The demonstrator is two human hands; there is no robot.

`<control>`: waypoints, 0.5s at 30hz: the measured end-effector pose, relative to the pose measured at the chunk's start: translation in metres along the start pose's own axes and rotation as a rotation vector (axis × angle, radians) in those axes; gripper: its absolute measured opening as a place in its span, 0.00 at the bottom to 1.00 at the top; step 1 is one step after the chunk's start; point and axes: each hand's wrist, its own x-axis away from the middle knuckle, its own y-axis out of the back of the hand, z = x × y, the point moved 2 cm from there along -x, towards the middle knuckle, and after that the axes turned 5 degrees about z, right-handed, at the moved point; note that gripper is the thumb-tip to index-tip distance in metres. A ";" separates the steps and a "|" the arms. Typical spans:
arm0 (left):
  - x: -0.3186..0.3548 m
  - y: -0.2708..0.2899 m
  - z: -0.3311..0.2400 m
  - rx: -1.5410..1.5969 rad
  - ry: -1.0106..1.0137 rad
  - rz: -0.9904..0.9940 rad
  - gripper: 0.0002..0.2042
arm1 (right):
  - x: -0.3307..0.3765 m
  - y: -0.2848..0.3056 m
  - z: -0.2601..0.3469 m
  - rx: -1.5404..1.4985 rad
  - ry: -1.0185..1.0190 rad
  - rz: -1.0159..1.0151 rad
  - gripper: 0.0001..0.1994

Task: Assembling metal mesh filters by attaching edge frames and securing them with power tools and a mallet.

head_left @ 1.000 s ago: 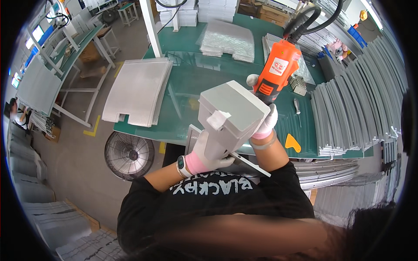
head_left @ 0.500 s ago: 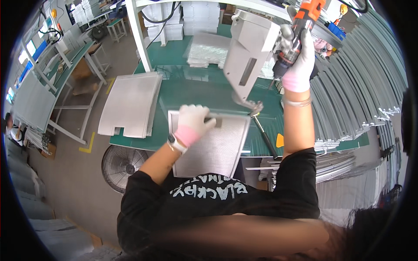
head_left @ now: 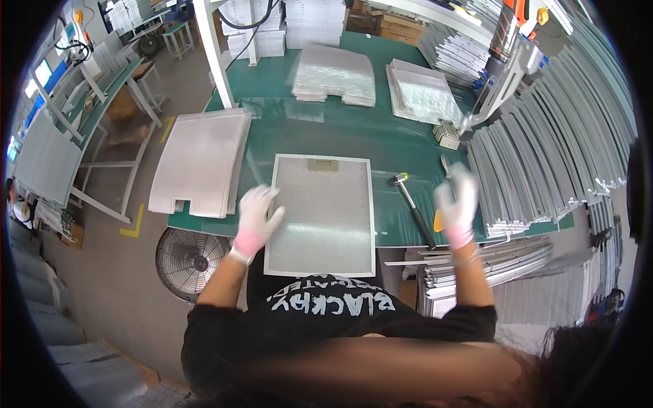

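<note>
At about nine o'clock of the green workbench (head_left: 320, 129) lies a stack of flat mesh sheets (head_left: 199, 162), overhanging the bench's left edge, and below it at seven o'clock a round fan (head_left: 188, 262) sits on the floor. The left hand (head_left: 256, 219), in a white glove with a pink cuff, is raised at the left edge of the framed mesh filter panel (head_left: 321, 214); its fingers are spread wide and hold nothing, though motion blur makes it hard to say whether the fingertips touch the frame. The panel lies flat at the middle of the bench's near edge, long side running toward twelve o'clock, with a small handle plate near its far end and its near end just over the bench's front edge.

At three o'clock of the panel, just beside it, a small mallet (head_left: 410, 198) lies on the green mat, head pointing toward eleven. The right hand (head_left: 457, 202), gloved the same way, hovers past the mallet's handle with its fingers open and loosely spread, empty and blurred.

Toward twelve and one o'clock two piles of mesh pieces (head_left: 381, 85) rest at the far side of the bench. From two to four o'clock long grey metal strips (head_left: 544, 163) are fanned in rows, and more framed pieces (head_left: 490, 255) are stacked below the bench's right end.
</note>
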 end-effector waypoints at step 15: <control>0.187 -0.022 -0.019 1.367 0.978 0.184 0.31 | -0.031 -0.186 0.157 -0.353 0.033 0.852 0.29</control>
